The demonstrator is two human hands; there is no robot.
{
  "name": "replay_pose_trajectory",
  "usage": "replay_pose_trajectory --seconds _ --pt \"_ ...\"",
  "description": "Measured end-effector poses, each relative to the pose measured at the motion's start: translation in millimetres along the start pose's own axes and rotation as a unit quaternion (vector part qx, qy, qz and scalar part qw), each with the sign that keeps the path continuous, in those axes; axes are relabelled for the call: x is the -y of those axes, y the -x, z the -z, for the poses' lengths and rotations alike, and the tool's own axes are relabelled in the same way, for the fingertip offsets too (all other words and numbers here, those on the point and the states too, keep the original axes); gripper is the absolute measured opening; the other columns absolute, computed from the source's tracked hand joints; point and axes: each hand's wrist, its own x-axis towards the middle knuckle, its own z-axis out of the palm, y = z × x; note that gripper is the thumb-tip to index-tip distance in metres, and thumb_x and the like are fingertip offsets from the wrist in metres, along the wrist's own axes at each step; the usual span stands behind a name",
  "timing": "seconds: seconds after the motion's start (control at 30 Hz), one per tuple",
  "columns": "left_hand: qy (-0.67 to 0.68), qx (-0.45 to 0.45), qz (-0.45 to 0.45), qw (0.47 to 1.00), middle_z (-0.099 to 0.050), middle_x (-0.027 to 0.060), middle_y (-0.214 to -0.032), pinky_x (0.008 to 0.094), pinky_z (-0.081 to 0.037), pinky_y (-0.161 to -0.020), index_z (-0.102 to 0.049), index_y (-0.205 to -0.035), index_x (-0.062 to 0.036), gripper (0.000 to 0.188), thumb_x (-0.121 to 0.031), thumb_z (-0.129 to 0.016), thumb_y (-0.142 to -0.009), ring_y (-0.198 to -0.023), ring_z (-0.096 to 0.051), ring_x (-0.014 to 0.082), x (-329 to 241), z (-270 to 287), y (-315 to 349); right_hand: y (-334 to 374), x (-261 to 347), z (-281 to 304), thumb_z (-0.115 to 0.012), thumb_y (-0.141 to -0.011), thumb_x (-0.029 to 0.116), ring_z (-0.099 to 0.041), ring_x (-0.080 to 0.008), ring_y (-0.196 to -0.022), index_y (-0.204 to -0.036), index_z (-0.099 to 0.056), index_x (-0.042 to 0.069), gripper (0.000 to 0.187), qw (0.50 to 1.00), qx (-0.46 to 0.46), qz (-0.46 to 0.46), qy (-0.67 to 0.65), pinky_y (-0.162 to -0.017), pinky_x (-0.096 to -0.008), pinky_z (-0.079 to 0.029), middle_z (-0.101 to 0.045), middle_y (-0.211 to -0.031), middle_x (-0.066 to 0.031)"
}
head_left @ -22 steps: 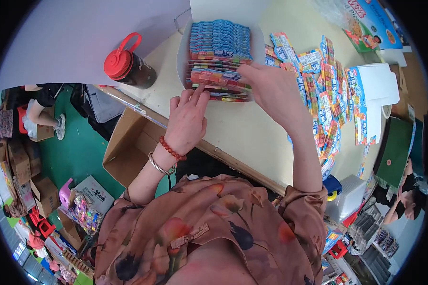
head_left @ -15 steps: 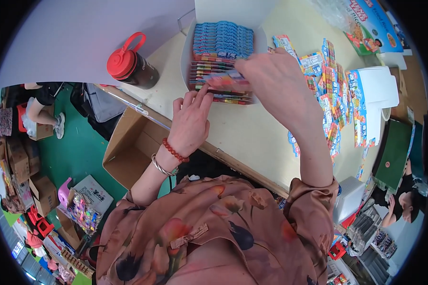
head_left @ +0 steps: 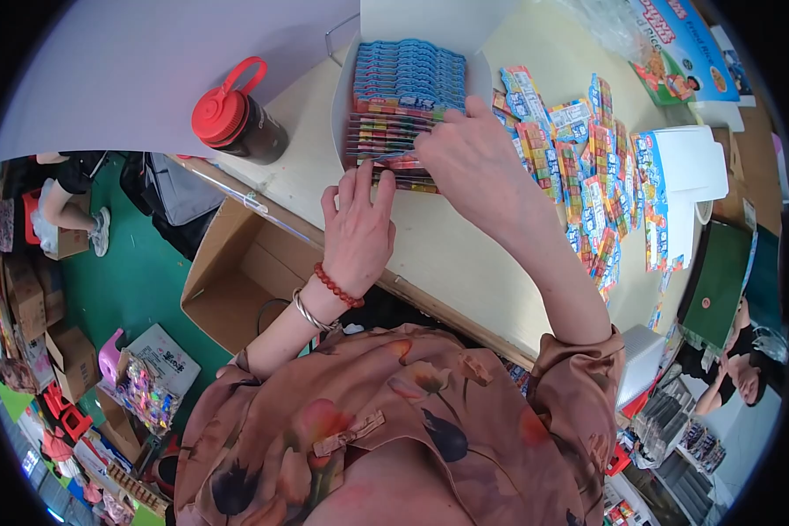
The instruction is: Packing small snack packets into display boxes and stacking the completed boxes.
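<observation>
Nearest is a satiny blouse (head_left: 394,421) with blurred flower shapes, its lower part cut off by the frame edge. Round reddish beads (head_left: 336,289) and a thin, shiny metal bangle (head_left: 305,309) circle the left wrist. The left hand (head_left: 357,230) is released, its fingers extended and slightly spread, tips resting at the near end of the box (head_left: 345,96). The right hand (head_left: 478,167) is folded over the box's right side, fingers curled down at the end of a flat, glossy packet (head_left: 401,162); the thumb and fingertips are covered, so I cannot tell whether they grip it.

That packet lies across the front of the box—smooth white card, its top cut off by the frame. Behind it, thin edges line up in rows, then a block of crimped, wavy blue packets (head_left: 409,77). The packets beneath the right hand are hidden.

The pale, smooth counter (head_left: 465,272) also carries a dark, rounded bottle (head_left: 261,136) with a ribbed red lid and loop, and a jumbled pile (head_left: 592,175) of slim, shiny packets. Farther right—a wrinkled clear film (head_left: 600,26), cut off above.
</observation>
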Motion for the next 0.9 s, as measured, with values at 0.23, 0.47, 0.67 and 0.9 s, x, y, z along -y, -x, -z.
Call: replay_pose_trajectory --seconds 0.23,0.47,0.67,0.9 --pt "-0.055 -0.045 -0.004 0.997 -0.047 0.0138 -0.114 0.0454 -0.030 -0.097 -0.050 -0.122 -0.0052 0.047 -0.006 -0.060 -0.076 -0.111 -0.045 0.0286 -12.4 10.6 -2.0 -3.7 -1.8 -9.6 -0.059 -0.071 0.005 -0.058 -0.0202 -0.081 -0.065 -0.061 0.008 0.007 1.000 -0.026 -0.005 -0.005 -0.077 -0.0331 -0.038 -0.060 -0.064 -0.0071" --pt "-0.036 -0.016 -0.003 0.999 -0.049 0.0091 -0.102 0.0420 -0.033 -0.092 -0.049 -0.124 -0.0046 0.049 -0.005 -0.060 -0.076 -0.100 -0.047 0.0258 -7.0 5.6 1.5 -5.7 0.7 -26.0 -0.059 -0.069 0.002 -0.058 -0.0233 -0.083 -0.069 -0.062 0.005 0.003 0.995 -0.051 -0.034 -0.085 -0.077 -0.0356 -0.041 -0.062 -0.068 -0.0083" --pt "-0.036 -0.015 -0.006 0.999 -0.050 0.0088 -0.104 0.0415 -0.033 -0.092 -0.048 -0.125 -0.0046 0.050 -0.004 -0.060 -0.076 -0.101 -0.048 0.0251 -6.4 1.8 5.0 7.3 1.3 -64.4 -0.059 -0.070 0.000 -0.057 -0.0260 -0.082 -0.073 -0.060 0.002 0.004 0.980 -0.101 -0.058 -0.159 -0.076 -0.0379 -0.046 -0.062 -0.069 -0.0093" --pt "0.017 -0.079 -0.027 0.996 -0.053 0.0060 -0.118 0.0402 -0.026 -0.098 -0.050 -0.130 -0.0113 0.052 -0.008 -0.062 -0.080 -0.111 -0.048 0.0202 10.3 13.3 -4.4 25.5 2.6 -62.6 -0.061 -0.072 0.001 -0.060 -0.0283 -0.084 -0.086 -0.060 0.005 0.015 0.961 -0.093 -0.121 -0.233 -0.073 -0.0383 -0.048 -0.061 -0.083 -0.0105"
